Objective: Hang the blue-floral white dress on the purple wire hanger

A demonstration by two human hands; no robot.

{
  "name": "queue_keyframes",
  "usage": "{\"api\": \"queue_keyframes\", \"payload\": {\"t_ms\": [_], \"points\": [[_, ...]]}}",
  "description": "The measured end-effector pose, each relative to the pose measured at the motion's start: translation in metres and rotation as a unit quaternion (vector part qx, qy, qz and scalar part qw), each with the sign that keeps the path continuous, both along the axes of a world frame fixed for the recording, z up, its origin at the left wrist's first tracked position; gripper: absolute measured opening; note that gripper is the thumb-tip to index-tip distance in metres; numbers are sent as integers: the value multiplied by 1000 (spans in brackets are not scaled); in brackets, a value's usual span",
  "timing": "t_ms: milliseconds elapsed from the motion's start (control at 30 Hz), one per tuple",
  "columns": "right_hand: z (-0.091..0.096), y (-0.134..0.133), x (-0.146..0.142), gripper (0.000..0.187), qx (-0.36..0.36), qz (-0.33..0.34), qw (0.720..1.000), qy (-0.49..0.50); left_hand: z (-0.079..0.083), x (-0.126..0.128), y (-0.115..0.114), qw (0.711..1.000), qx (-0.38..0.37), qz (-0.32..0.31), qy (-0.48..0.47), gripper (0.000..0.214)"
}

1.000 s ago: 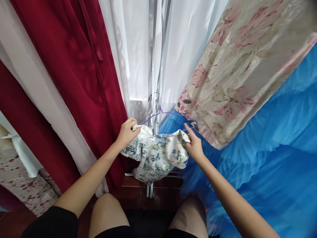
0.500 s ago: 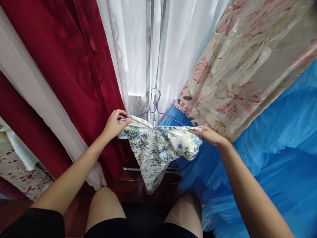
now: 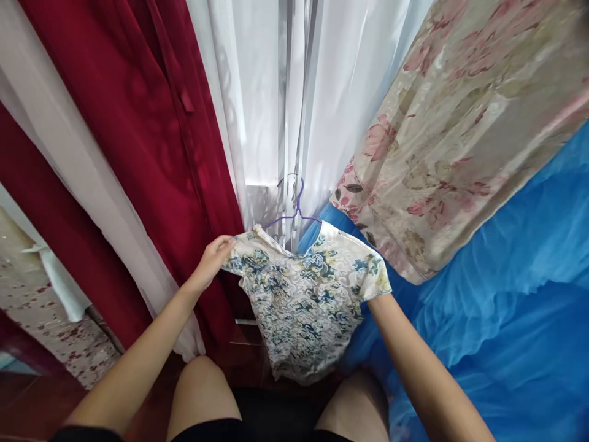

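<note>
A red curtain [image 3: 138,123] hangs on the far left, with a white curtain [image 3: 257,92] next to it. The left hand [image 3: 212,261] is in front of the red curtain. Its fingers [image 3: 225,244] pinch the edge of one sleeve of a small flowered shirt [image 3: 304,294]. The shirt is in the middle, above the person's knees, and hangs on a purple hanger [image 3: 298,209] by the white curtain. The right arm [image 3: 409,362] reaches to the shirt's other sleeve. The right hand is hidden under that sleeve, so I cannot tell what its fingers do. A pink flowered cloth [image 3: 460,135] and a blue cloth [image 3: 515,294] are on the right.
</note>
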State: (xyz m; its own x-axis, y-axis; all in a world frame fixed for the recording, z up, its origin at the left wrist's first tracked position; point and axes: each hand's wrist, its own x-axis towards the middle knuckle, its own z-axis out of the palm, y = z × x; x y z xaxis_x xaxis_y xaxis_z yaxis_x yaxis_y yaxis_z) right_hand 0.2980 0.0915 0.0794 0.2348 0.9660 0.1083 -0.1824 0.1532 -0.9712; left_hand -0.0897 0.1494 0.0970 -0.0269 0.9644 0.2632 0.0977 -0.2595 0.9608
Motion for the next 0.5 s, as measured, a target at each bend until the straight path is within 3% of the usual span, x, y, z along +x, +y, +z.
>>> {"api": "queue_keyframes", "payload": {"t_ms": [133,200,300,400,433,500], "points": [[4,-17,3,60,0,-16,995,103,3,-15,-25,996,-33,17,-81,49],[8,-25,-4,51,4,-55,988,141,20,-15,-30,990,-22,44,-133,48],[21,-31,-16,47,12,-102,976,193,60,-9,-31,987,34,51,-146,51],[24,-49,-23,51,33,-181,958,218,89,5,-32,991,127,34,-37,68],[20,-61,-26,53,40,-205,956,207,91,11,-32,984,167,41,35,76],[5,-96,-38,58,50,-215,962,163,84,26,-33,945,252,62,200,84]]}}
